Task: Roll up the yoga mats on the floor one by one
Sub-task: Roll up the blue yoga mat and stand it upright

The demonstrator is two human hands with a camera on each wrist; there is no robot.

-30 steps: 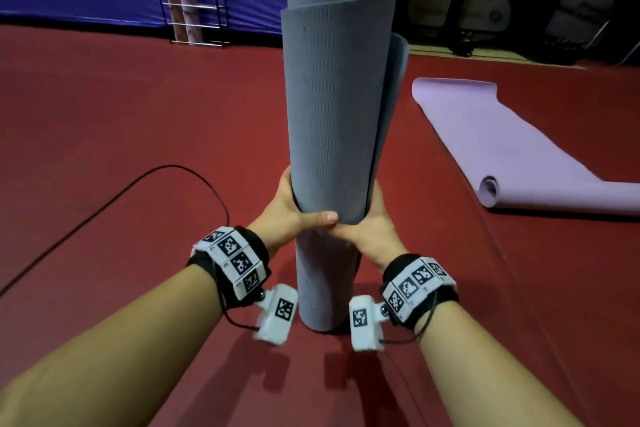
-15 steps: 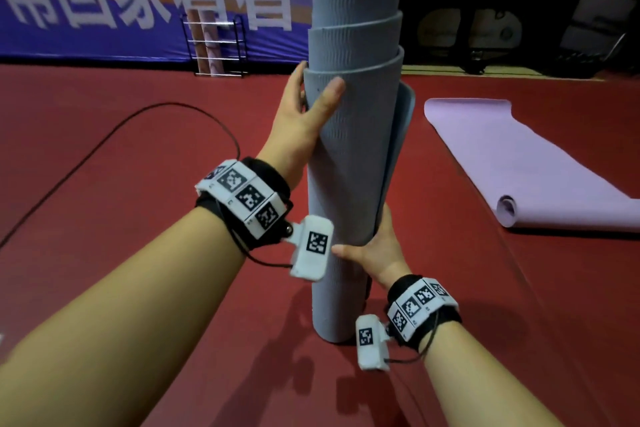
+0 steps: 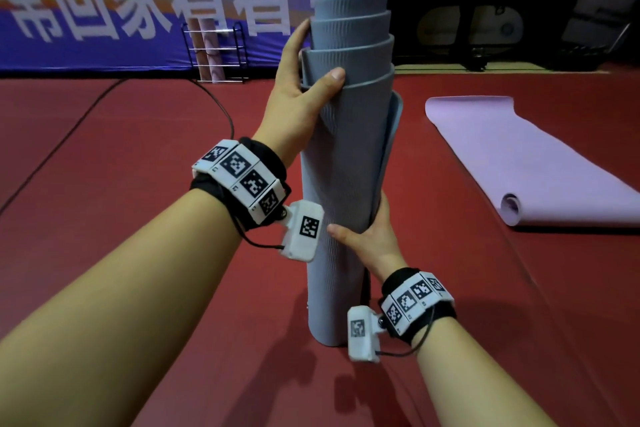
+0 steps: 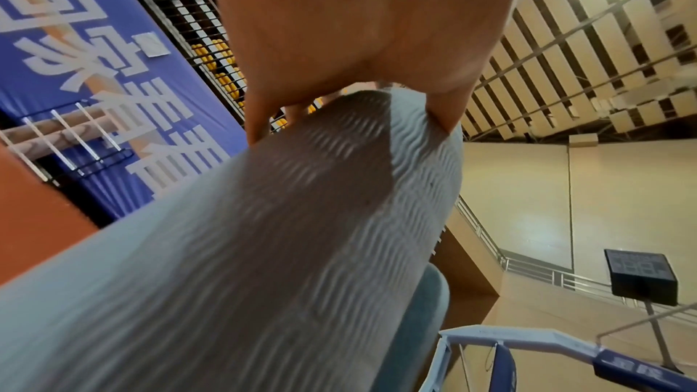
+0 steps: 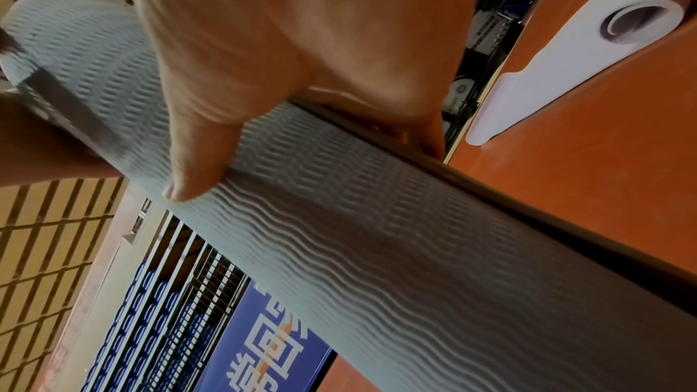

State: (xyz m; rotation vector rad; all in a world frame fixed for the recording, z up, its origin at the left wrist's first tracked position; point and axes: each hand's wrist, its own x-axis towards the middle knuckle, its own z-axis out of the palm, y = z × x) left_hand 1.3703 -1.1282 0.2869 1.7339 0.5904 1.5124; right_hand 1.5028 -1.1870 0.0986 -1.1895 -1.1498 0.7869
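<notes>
A rolled grey yoga mat [image 3: 346, 166] stands upright on the red floor, its inner layers stepped out at the top like a telescope. My left hand [image 3: 304, 90] grips the roll near the top, thumb across the front and fingers behind. Lower down, my right hand [image 3: 367, 236] grips the roll at its loose outer edge. The left wrist view shows the grey mat [image 4: 283, 234] held between thumb and fingers; the right wrist view shows the mat [image 5: 339, 204] under my thumb. A purple mat [image 3: 519, 156] lies on the floor at the right, partly rolled at its near end.
A black cable [image 3: 69, 135] runs over the red floor at the left. A small wire rack [image 3: 216, 52] with rolled mats stands against the blue banner [image 3: 138, 3] at the back. Dark equipment [image 3: 485, 31] sits at the back right.
My left hand has slid from the roll's lower middle up to its top. The right hand has stayed low on the roll. The view has dropped, so the mat's top shows.
</notes>
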